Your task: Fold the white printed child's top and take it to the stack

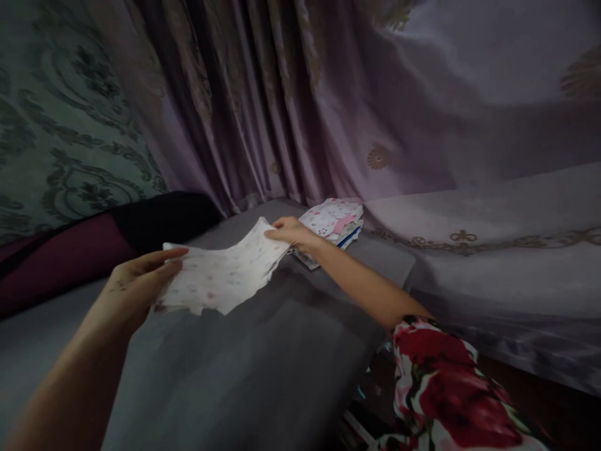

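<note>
A small white printed garment (225,272) hangs between my two hands above the grey surface, its upper edge sagging in the middle. My left hand (145,279) pinches its left end between thumb and fingers. At the other end, my right hand (291,235) grips the upper right corner. The garment's exact kind cannot be made out. Just behind my right hand lies a stack of folded clothes (331,216), with a white, pink-patterned piece on top and a blue edge lower down. My right hand and forearm cover part of that stack.
The grey padded surface (244,376) spreads below my hands, with its edge at the right. A black and maroon bundle (154,225) lies along the patterned green wall at left. Purple curtains (413,125) hang behind. Indistinct items sit in the dark beyond the edge.
</note>
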Action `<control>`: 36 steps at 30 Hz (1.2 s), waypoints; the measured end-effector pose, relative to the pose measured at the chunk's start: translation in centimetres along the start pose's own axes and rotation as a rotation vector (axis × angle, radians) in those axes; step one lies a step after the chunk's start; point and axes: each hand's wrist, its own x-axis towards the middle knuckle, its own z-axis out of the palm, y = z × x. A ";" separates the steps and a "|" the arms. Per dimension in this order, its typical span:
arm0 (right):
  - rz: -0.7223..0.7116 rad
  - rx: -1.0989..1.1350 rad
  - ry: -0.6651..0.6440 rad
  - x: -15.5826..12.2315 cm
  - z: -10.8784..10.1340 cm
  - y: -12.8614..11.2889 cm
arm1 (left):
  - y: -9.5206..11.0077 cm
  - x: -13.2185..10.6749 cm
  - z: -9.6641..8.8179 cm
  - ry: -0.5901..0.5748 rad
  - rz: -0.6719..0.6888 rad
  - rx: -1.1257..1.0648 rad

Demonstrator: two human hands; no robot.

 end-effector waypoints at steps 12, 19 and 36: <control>0.147 -0.052 0.324 2.0 -17.9 0.5 | 5.4 3.6 17.8 -0.288 0.083 -0.531; 0.181 -0.394 0.299 5.0 -21.9 2.4 | 6.1 4.2 24.7 -0.376 0.056 -0.609; 0.007 -0.883 0.262 9.0 -23.7 6.5 | 2.2 4.3 28.4 -0.334 -0.099 -0.683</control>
